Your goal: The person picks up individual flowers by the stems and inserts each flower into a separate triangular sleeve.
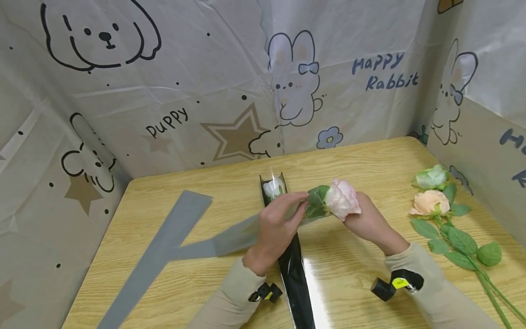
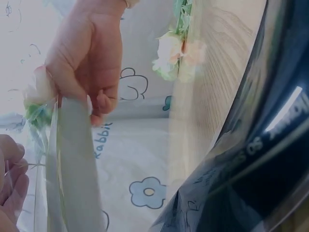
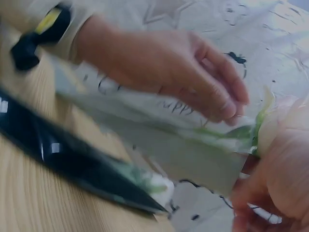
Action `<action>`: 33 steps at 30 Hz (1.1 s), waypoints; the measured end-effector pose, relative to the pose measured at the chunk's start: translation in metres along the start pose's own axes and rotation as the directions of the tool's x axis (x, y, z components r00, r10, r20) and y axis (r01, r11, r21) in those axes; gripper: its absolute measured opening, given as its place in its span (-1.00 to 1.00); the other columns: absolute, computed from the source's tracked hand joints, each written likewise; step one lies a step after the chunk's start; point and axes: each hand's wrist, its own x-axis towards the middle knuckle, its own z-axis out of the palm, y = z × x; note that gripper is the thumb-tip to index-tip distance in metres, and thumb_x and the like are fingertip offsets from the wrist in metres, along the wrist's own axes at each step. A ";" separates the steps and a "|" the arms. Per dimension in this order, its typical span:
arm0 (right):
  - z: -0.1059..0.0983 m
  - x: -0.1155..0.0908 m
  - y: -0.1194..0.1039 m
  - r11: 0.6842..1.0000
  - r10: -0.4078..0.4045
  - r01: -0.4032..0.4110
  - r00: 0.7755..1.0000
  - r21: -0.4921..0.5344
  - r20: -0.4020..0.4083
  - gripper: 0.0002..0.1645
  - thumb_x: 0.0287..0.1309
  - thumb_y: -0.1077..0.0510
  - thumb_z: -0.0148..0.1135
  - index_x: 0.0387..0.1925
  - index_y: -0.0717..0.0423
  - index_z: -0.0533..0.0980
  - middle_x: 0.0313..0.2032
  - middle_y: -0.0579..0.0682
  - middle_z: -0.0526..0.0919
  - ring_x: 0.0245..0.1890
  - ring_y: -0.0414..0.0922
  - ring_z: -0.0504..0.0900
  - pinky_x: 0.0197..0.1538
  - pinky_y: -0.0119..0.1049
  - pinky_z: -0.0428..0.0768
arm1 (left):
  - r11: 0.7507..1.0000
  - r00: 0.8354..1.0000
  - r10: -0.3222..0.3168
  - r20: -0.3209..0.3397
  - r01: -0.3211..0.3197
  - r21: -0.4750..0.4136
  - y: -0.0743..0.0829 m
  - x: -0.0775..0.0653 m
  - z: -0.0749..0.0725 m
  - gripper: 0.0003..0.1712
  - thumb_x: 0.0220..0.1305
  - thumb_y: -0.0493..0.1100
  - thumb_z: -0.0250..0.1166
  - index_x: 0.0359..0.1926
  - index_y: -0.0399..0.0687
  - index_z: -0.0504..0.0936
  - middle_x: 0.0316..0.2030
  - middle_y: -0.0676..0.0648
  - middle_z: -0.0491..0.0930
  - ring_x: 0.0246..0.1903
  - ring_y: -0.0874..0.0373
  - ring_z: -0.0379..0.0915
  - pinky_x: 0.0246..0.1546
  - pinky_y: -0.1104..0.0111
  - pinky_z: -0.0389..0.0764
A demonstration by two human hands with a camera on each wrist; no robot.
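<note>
A pale pink rose (image 1: pixel 342 199) with green leaves (image 1: pixel 317 201) in clear film lies across both hands above the table. My right hand (image 1: pixel 371 224) holds it from behind the bloom; in the left wrist view that hand's fingers grip the end of a grey strip (image 2: pixel 79 169) beside the rose. My left hand (image 1: pixel 279 228) brings thumb and forefinger together at the clear film by the leaves, pinching its edge. The grey strip (image 1: pixel 236 237) runs leftward under the left hand. Below the hands lies a black sleeve (image 1: pixel 297 283) with a white rose (image 1: pixel 273 188) at its top.
More grey strip (image 1: pixel 160 246) lies across the left of the wooden table (image 1: pixel 197 292). At the right are a peach rose (image 1: pixel 429 203), a pale green-white flower (image 1: pixel 431 177) and long leafy stems (image 1: pixel 462 240). Printed cloth walls (image 1: pixel 230 73) stand behind and at both sides.
</note>
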 end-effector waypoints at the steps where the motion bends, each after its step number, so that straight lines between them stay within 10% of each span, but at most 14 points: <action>1: 0.000 0.000 0.000 0.998 -0.035 0.033 0.999 -0.061 -0.032 -0.55 0.12 0.46 0.29 0.09 0.35 0.55 -0.16 0.24 0.74 -0.25 -0.20 0.64 -0.18 -0.27 0.65 | 1.000 1.000 -0.002 -0.003 0.002 -0.001 0.000 0.000 0.000 -0.78 0.21 -0.42 0.46 -0.10 -0.24 0.74 -0.19 -0.17 0.81 -0.16 0.05 0.79 -0.02 0.45 0.75; 7: 0.000 -0.001 0.003 0.971 -0.149 0.115 0.977 -0.207 -0.155 -0.50 -0.03 0.51 0.28 0.03 0.27 0.61 -0.15 0.19 0.76 -0.16 0.12 0.72 -0.10 0.08 0.67 | 1.000 0.999 0.008 -0.053 -0.008 -0.011 -0.004 0.002 -0.004 -0.78 0.19 -0.45 0.45 -0.12 -0.26 0.75 -0.21 -0.18 0.81 -0.20 0.04 0.79 -0.05 0.42 0.76; 19: 0.010 0.005 0.016 0.990 0.036 -0.059 0.984 -0.130 -0.172 -0.90 -0.07 0.46 0.18 -0.48 0.29 0.58 -0.57 0.10 0.59 -0.52 -0.12 0.37 -0.42 -0.31 0.40 | 1.000 0.994 0.005 -0.111 -0.004 0.007 -0.008 0.008 -0.011 -0.78 0.17 -0.49 0.44 -0.15 -0.28 0.74 -0.25 -0.18 0.81 -0.24 0.03 0.79 -0.07 0.42 0.77; 25: 0.021 0.006 0.023 0.988 0.152 -0.152 0.988 -0.030 -0.004 -0.86 0.18 0.35 0.28 -0.39 0.19 0.72 -0.36 0.10 0.82 -0.40 -0.25 0.62 -0.33 -0.42 0.54 | 1.000 0.991 -0.012 -0.136 0.013 0.010 -0.008 0.011 -0.016 -0.79 0.17 -0.49 0.44 -0.15 -0.28 0.73 -0.26 -0.18 0.80 -0.26 0.02 0.78 -0.10 0.40 0.78; 33: 0.039 0.003 0.020 0.987 0.006 -0.037 0.981 0.157 0.195 -0.87 0.29 0.27 0.30 -0.18 0.22 0.69 -0.23 0.07 0.81 -0.22 -0.34 0.71 -0.06 -0.43 0.71 | 0.999 0.987 -0.039 -0.158 0.044 0.031 -0.007 0.013 -0.018 -0.81 0.19 -0.46 0.44 -0.16 -0.26 0.74 -0.28 -0.17 0.80 -0.27 0.03 0.78 -0.13 0.36 0.78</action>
